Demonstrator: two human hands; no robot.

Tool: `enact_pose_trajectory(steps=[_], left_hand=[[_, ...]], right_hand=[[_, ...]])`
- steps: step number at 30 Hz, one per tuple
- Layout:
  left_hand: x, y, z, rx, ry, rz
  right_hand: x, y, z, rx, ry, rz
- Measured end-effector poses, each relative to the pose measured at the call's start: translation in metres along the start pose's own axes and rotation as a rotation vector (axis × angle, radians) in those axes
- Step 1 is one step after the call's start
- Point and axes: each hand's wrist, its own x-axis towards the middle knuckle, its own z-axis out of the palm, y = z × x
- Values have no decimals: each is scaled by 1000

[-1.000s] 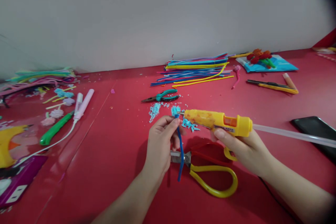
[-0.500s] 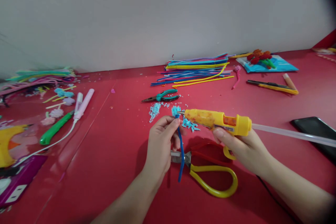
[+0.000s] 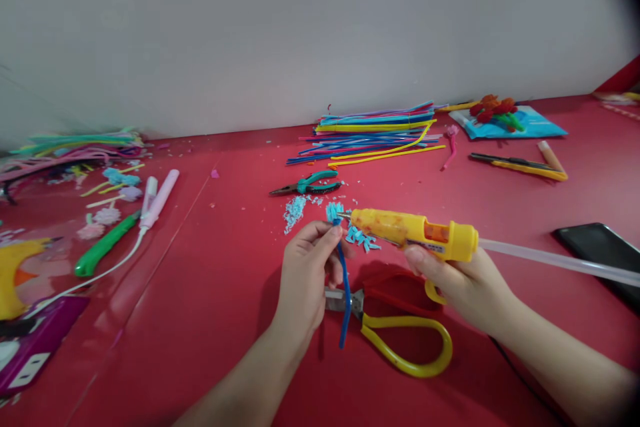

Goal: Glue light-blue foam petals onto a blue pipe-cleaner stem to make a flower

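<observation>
Between thumb and fingers, my left hand (image 3: 313, 257) pinches a blue pipe cleaner (image 3: 345, 293) whose long end hangs down. Light blue short pieces (image 3: 334, 211) show at its top, just above my fingertips; whether they are fixed to it I cannot tell. My right hand (image 3: 455, 277) is wrapped round a yellow glue gun (image 3: 413, 230), with a clear glue stick (image 3: 555, 259) coming out of its back. The metal nozzle points left and is at the pipe cleaner's top. Below both hands lie scissors (image 3: 407, 320) with one red and one yellow handle.
Light blue clippings (image 3: 363, 238) and pliers (image 3: 307, 184) lie beyond my hands. Bundled pipe cleaners (image 3: 375, 130) rest by the wall. A black phone (image 3: 595, 253) is at right. At left are a pink corded tool (image 3: 159, 200), a green-handled tool (image 3: 107, 247) and another yellow glue gun (image 3: 20, 273).
Almost nothing differs. Both hands keep their holds, and the glue gun's nozzle stays at the top of the blue pipe cleaner.
</observation>
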Motion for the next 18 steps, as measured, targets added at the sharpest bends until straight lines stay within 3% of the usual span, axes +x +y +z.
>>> enact_pose_trajectory(steps=[18], left_hand=[[0, -1, 0, -21, -6, 1]], right_hand=[[-2, 2, 1, -73, 21, -22]])
